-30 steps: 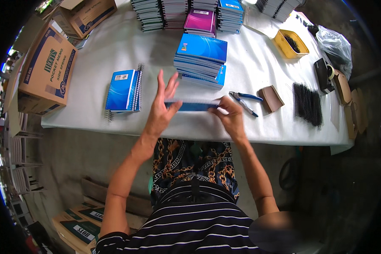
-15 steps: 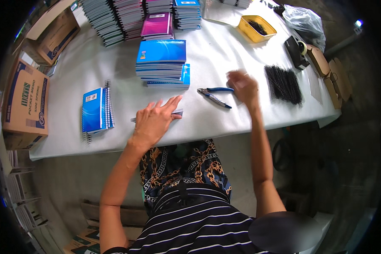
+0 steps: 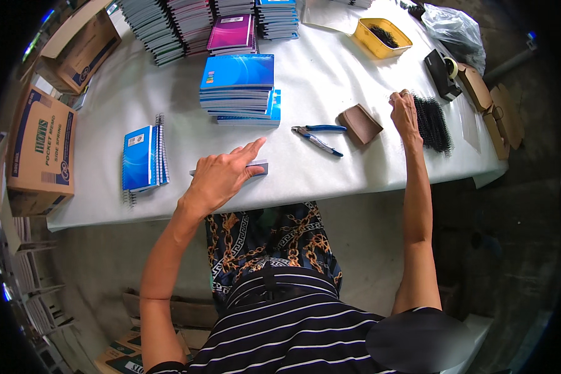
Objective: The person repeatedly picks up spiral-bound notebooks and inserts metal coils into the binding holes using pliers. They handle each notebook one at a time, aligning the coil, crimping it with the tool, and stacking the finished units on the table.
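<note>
My left hand (image 3: 215,177) lies over a thin pad of pages (image 3: 260,168) near the table's front edge, index finger stretched out and thumb against the pad. Most of that pad is hidden under the palm. At the upper left edge of a pile of black spiral coils (image 3: 434,128), my right hand (image 3: 406,118) has its fingers pinched together; what they hold is hidden. Between the hands lie blue-handled pliers (image 3: 318,138) with their handles apart, and a small brown tray (image 3: 361,124). Left of my left hand are blue spiral notebooks (image 3: 138,159) with a coil protruding.
Ahead stands a stack of blue notebooks (image 3: 238,75), with taller notebook stacks (image 3: 153,31) behind. A yellow tub (image 3: 368,40) of black bits, a tape dispenser (image 3: 441,75) and a plastic bag (image 3: 455,31) are far right. Cardboard boxes (image 3: 40,149) line the left side.
My right hand has moved right, from over the brown tray to the spiral coils, uncovering the tray. My left hand stays on the pad, shifted very slightly left.
</note>
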The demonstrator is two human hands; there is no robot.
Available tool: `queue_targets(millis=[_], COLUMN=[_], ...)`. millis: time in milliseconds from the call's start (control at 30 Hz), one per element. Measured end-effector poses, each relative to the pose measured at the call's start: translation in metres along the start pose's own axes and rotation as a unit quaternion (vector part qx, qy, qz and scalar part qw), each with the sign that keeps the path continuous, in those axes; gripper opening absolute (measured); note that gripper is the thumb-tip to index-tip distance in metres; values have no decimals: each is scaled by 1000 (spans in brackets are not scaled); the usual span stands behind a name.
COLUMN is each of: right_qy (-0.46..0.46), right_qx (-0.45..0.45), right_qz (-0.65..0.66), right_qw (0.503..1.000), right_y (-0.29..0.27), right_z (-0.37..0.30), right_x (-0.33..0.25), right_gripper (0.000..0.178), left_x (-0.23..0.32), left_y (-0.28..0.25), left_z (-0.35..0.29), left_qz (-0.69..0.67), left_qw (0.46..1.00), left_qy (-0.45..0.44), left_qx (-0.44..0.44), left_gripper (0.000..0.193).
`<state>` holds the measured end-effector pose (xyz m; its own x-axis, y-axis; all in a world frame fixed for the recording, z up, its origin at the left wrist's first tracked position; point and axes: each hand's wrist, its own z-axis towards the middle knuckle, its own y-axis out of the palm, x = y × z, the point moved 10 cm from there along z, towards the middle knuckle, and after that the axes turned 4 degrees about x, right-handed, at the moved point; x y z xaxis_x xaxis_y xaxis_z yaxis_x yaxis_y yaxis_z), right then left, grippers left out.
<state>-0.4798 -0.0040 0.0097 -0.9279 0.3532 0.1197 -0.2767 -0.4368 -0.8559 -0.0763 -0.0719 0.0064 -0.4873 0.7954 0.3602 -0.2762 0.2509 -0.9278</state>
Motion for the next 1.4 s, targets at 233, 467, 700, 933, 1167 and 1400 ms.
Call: queue_targets(millis=[233, 467, 700, 933, 1167, 1400], right_qy=[-79, -55, -117, -167, -162, -146], right_qx=[61, -131, -234, -155, -218, -207], right_qz=[150, 543, 579, 444, 408, 182], right_qw=[984, 827, 772, 867, 872, 950], right_y=[-92, -86, -74, -98, -98, -54], right_z=[-7, -46, -46, -49, -55, -25], right_x=[-131, -256, -275, -279, -293, -146], right_gripper=[33, 24, 16, 15, 16, 49], left_x=[2, 9, 9, 13, 21, 25], left_y=[-3, -9, -7, -11, -7, 5], left_z=[-2, 2, 0, 4, 6, -14], left_qz=[33, 50, 50, 37, 37, -3], left_qw=[999, 996, 991, 997, 999, 991], left_qy=[7, 35, 84, 19, 34, 106], left_qx=[15, 58, 93, 63, -4, -79], left_gripper=[58, 56, 56, 57, 51, 47])
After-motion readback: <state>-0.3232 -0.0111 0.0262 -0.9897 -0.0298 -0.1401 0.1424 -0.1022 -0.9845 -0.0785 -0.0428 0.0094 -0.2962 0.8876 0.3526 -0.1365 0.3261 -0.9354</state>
